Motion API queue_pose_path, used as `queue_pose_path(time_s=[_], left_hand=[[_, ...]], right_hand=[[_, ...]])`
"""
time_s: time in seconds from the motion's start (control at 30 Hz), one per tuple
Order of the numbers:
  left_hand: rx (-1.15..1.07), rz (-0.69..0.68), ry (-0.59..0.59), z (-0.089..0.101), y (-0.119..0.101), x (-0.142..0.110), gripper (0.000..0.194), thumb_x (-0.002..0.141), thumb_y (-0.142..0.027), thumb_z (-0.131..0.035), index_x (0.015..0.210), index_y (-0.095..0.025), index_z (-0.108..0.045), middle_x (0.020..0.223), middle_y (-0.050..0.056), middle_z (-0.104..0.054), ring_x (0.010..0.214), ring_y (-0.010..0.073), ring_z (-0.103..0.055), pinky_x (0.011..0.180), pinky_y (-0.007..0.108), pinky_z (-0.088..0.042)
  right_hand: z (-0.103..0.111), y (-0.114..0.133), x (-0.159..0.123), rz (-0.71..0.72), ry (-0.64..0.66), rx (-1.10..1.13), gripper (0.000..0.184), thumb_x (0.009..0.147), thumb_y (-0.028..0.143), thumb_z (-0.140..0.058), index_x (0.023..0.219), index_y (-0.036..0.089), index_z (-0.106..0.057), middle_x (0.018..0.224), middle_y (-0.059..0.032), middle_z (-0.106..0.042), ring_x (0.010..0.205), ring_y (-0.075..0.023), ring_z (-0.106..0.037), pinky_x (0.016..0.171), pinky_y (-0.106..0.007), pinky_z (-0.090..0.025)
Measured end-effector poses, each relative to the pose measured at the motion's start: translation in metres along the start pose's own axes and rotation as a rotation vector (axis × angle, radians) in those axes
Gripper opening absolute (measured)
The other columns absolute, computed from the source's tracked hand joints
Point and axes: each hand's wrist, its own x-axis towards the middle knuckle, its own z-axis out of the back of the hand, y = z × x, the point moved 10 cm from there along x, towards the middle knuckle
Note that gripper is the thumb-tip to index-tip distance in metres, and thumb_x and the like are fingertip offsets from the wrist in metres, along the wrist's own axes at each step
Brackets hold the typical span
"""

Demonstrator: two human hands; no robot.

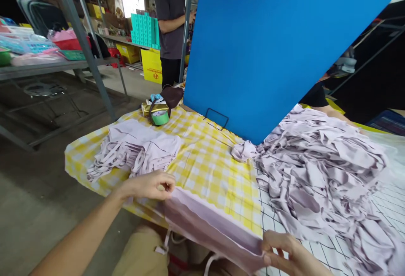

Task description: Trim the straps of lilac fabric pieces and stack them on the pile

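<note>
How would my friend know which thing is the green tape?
Find the huge blue board, then the yellow checked cloth below it. Look near the cloth's far edge, just left of the board. The tape is the round, bright green roll, in front of a shiny gold packet.

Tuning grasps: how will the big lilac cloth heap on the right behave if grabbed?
Likely floppy: the cloth heap slumps in loose folds. Pieces may drag neighbours along, as they overlap. Each is probably light; the similar piece between left hand and right hand looks thin.
</note>
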Motion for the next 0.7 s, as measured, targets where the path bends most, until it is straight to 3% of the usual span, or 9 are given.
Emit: queue_pose_path(time_s=[0.1, 0.23, 0.33, 0.47, 0.6, 0.7], left_hand=[[0.001, 0.018, -0.002, 0.000, 0.010, 0.009, 0.012, 0.074, -0.021, -0.048, 0.064, -0.015, -0.046, 0.068, -0.003, -0.047, 0.065, 0.0091, -0.043, 0.060, 0.018, -0.032], [0.059, 0.052, -0.170, 0.026, 0.026, 0.039, 0.010, 0.074, -0.018, -0.045, 0.064, -0.016, -0.045, 0.064, -0.004, -0.045, 0.063, 0.0096, -0.043, 0.058, 0.019, -0.032], [0.228, 0.144, -0.350, 0.038, 0.054, 0.074, 0.012, 0.070, -0.013, -0.046, 0.060, -0.017, -0.041, 0.063, -0.004, -0.044, 0.061, 0.0104, -0.043, 0.057, 0.021, -0.033], [0.324, 0.232, -0.486, 0.032, 0.086, 0.109, 0.016, 0.066, -0.005, -0.044, 0.058, -0.018, -0.039, 0.073, 0.001, -0.047, 0.067, 0.0135, -0.045, 0.065, 0.025, -0.036], [0.334, 0.298, -0.538, 0.029, 0.102, 0.113, 0.017, 0.070, -0.003, -0.040, 0.063, -0.018, -0.045, 0.072, 0.002, -0.051, 0.071, 0.0150, -0.049, 0.068, 0.025, -0.037], [0.300, 0.350, -0.528, 0.033, 0.110, 0.109, 0.016, 0.074, -0.007, -0.043, 0.064, -0.018, -0.049, 0.064, -0.001, -0.052, 0.063, 0.0134, -0.050, 0.061, 0.023, -0.036]], right_hand=[[0.008, 0.002, 0.012, -0.009, -0.010, 0.013, 0.030, 0.087, 0.044, -0.048, 0.069, 0.022, -0.058, 0.069, -0.0010, -0.060, 0.066, -0.0147, -0.055, 0.060, -0.024, -0.041], [0.039, -0.006, 0.032, 0.017, -0.117, 0.043, 0.032, 0.086, 0.046, -0.046, 0.068, 0.021, -0.056, 0.071, -0.0026, -0.058, 0.068, -0.0164, -0.054, 0.061, -0.026, -0.041], [0.053, -0.037, 0.068, -0.068, -0.235, -0.012, 0.032, 0.081, 0.047, -0.046, 0.066, 0.021, -0.055, 0.072, -0.0031, -0.057, 0.067, -0.0171, -0.053, 0.060, -0.027, -0.041], [0.053, -0.080, 0.110, -0.189, -0.388, -0.080, 0.028, 0.072, 0.045, -0.047, 0.057, 0.021, -0.047, 0.066, -0.0025, -0.051, 0.061, -0.0171, -0.049, 0.060, -0.030, -0.040], [0.048, -0.097, 0.119, -0.207, -0.407, -0.072, 0.030, 0.072, 0.047, -0.046, 0.055, 0.022, -0.042, 0.069, -0.0019, -0.048, 0.063, -0.0170, -0.048, 0.062, -0.030, -0.038], [0.046, -0.101, 0.115, -0.224, -0.319, -0.010, 0.029, 0.072, 0.047, -0.048, 0.060, 0.021, -0.044, 0.065, 0.0001, -0.048, 0.061, -0.0157, -0.048, 0.058, -0.027, -0.037]])
